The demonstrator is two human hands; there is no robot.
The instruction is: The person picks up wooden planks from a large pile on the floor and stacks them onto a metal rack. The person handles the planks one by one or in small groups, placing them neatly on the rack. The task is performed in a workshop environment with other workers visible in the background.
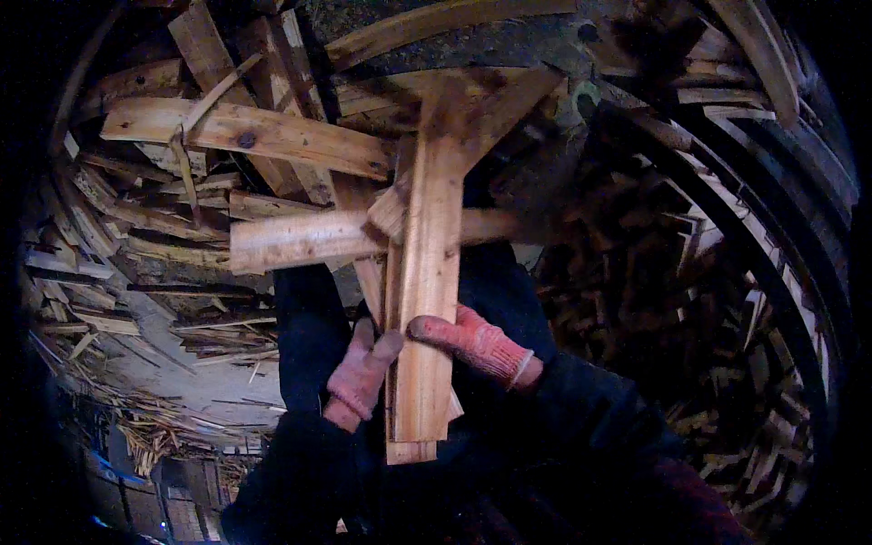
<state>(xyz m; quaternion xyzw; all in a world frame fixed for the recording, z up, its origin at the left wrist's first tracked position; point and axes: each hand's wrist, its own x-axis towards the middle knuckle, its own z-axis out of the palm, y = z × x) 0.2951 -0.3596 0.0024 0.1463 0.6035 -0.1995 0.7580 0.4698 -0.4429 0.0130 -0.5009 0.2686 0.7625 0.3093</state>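
Over the crosswise plank [304, 243] went our long board [436, 236], its near end jutting well to our side! Nearer us than that plank, our right hand [477, 345] clasped it, thumb across the face, fingers tucked behind the right edge; our left hand [359, 372] met the opposite edge, how firmly closed we couldn't tell. Stiff, we reckoned, middling heavy, more splintery than slippery: best held by both long edges, closer to the plank for balance.
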